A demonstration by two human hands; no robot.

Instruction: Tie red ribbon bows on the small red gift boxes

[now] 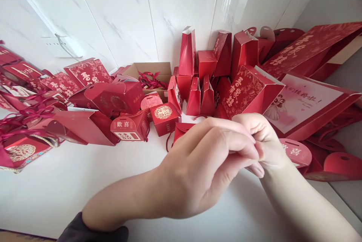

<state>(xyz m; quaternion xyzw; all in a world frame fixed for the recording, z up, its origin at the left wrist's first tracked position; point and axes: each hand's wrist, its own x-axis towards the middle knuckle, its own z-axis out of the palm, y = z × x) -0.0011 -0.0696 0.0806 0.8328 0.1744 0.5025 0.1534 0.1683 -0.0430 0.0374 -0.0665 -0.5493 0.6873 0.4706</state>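
Both hands meet in the air above the white table, right of the middle. My left hand (pixel 203 159) is closed, its fingertips pinched together against the other hand, and it covers much of the view there. Behind it my right hand (pixel 260 136) is also closed, with its fingers curled. Only a tiny bit of red shows between the fingertips; what they hold, if anything, is hidden. A small red box (pixel 182 129) with a cord is partly covered by my left hand. Beyond my right hand leans a red gift box (pixel 249 91) with gold lettering.
Many red paper boxes crowd the white table (pixel 113 170). At the back stands a cardboard box (pixel 130 70) of magenta ribbons (pixel 152 80). Ribbon-tied boxes (pixel 21 151) lie on the left. A large red box (pixel 311 98) with a white panel stands right. White tiles (pixel 113 12) rise behind.
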